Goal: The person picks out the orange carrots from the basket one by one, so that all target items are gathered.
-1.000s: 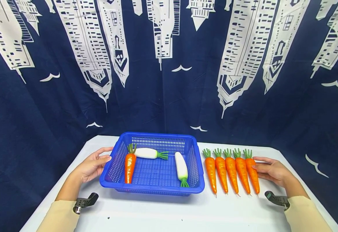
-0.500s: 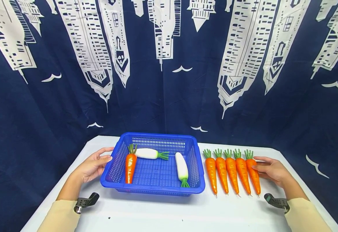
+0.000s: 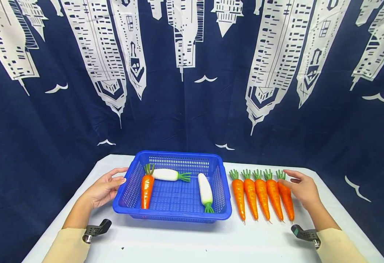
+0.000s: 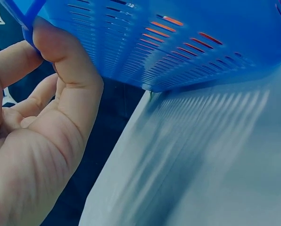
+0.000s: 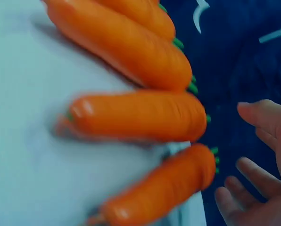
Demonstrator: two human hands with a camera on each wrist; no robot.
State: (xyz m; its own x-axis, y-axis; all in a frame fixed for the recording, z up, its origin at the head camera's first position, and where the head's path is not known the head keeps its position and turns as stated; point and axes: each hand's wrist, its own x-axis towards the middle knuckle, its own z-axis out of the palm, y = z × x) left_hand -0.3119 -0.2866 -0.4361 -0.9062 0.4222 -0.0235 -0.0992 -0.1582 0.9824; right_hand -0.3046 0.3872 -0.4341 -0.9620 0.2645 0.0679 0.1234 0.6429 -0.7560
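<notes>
A blue plastic basket (image 3: 172, 213) stands on the white table, and my left hand (image 3: 103, 191) pinches its left rim between thumb and fingers. Inside lie an orange carrot (image 3: 147, 190) and two white radishes (image 3: 165, 174) with green tops, one across the back, one at the right. Several carrots form a row right of the basket, green tops pointing away. Over the top of the rightmost carrot (image 3: 286, 202) is my right hand (image 3: 305, 188), fingers spread. The right wrist view shows that hand (image 5: 272, 200) with nothing between thumb and fingers, beside the carrots' leafy ends.
The white table (image 3: 165, 243) extends in front of the basket. A navy cloth (image 3: 179, 117) printed with white buildings hangs behind it. Black wrist cameras (image 3: 98, 229) jut inward from both forearms.
My right hand has moved left and slightly up, from the rightmost carrot's side to over its top. My left hand stays on the basket's rim; basket and vegetables look unmoved.
</notes>
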